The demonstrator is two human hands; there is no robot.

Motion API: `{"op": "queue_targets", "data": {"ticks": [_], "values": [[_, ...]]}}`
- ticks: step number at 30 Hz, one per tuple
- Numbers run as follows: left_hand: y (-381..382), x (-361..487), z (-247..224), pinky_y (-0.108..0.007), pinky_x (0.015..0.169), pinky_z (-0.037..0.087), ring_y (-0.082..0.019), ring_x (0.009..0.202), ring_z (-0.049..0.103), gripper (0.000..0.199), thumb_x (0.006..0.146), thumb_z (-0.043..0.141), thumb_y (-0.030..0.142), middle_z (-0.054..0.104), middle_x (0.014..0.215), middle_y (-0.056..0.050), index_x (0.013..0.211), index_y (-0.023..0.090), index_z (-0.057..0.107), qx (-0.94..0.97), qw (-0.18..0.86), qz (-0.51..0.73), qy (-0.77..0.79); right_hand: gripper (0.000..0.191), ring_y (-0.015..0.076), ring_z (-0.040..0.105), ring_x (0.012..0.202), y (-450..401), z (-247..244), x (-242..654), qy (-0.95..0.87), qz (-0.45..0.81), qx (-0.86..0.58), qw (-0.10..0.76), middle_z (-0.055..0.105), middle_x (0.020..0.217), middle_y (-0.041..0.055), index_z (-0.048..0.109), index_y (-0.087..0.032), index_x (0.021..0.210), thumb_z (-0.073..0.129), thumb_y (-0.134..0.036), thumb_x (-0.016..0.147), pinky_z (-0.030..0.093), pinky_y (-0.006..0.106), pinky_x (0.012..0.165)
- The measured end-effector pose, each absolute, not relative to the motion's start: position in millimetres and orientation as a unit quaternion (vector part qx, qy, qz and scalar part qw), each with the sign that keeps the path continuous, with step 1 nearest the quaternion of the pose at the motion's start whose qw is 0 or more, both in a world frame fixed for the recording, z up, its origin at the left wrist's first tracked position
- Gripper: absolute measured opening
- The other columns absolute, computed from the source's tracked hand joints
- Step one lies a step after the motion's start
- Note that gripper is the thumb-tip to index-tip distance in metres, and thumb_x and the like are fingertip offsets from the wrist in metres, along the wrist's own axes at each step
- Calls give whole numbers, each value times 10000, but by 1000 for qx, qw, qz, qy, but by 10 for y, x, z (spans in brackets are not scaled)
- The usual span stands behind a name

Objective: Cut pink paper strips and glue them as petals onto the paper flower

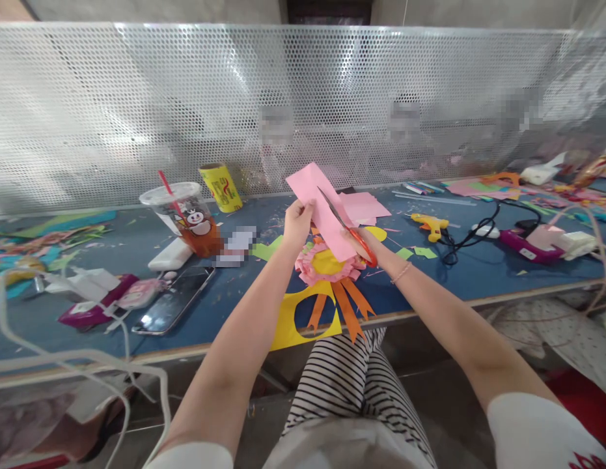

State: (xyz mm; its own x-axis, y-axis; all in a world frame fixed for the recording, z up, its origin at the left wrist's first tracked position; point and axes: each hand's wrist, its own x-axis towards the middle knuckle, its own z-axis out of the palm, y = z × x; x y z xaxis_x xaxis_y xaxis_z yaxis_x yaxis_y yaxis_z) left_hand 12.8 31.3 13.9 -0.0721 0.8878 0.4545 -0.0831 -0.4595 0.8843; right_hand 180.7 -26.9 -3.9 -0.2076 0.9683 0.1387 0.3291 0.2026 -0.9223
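My left hand (299,220) pinches the left edge of a pink paper sheet (323,212), raised above the table. My right hand (364,242) is closed on the orange handles of a pair of scissors (360,246), whose dark blades lie across the pink sheet and point up and left. Beneath the sheet sits a pink pleated paper rosette (308,268) with a yellow centre and orange ribbon tails (352,326). A yellow sheet with a round hole (283,319) lies at the table's front edge, beside the tails.
On the blue table (263,273), a drink cup (192,225), a yellow tube (222,189) and a phone (176,303) stand or lie left. More pink paper (368,207) lies behind. Rightward are a yellow glue gun (431,226) and black cable (459,244). A perforated metal screen (185,98) borders the back.
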Motion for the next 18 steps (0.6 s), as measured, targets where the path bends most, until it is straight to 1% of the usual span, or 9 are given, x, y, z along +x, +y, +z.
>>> {"op": "queue_targets", "data": {"ticks": [5,8,10,14,18], "values": [[311,115,133,-187,424,350,-70,457,426,299,756,581,450,469,549,36,707,159,535,613,320,632,350,423,80,364,346,-264,-69,1834,-678,401,-465,405,395,417,-52,425,-199,617,517,-580,774,319,214,334],[259,151,152,-188,418,337,-66,445,409,281,755,589,416,466,539,36,675,154,523,637,325,609,344,467,83,361,339,-245,-114,1849,-673,441,-442,396,398,407,-44,406,-206,598,441,-629,791,312,218,331],[230,179,159,-195,417,346,-70,437,413,278,760,582,410,472,534,34,672,154,516,646,339,594,340,463,89,377,340,-237,-132,1850,-664,448,-440,406,413,411,-44,422,-204,618,434,-633,791,314,219,333],[210,202,156,-197,404,352,-70,422,411,293,753,585,431,459,518,41,676,159,506,640,352,593,338,400,101,438,379,-235,-110,1827,-671,412,-455,415,480,440,-34,496,-178,678,449,-548,824,340,215,364],[205,194,155,-191,396,341,-68,421,411,293,752,589,432,457,515,44,677,161,506,636,359,595,335,309,121,525,475,-245,-49,1781,-662,408,-459,430,559,510,-1,528,-153,674,497,-420,828,405,211,436]]}}
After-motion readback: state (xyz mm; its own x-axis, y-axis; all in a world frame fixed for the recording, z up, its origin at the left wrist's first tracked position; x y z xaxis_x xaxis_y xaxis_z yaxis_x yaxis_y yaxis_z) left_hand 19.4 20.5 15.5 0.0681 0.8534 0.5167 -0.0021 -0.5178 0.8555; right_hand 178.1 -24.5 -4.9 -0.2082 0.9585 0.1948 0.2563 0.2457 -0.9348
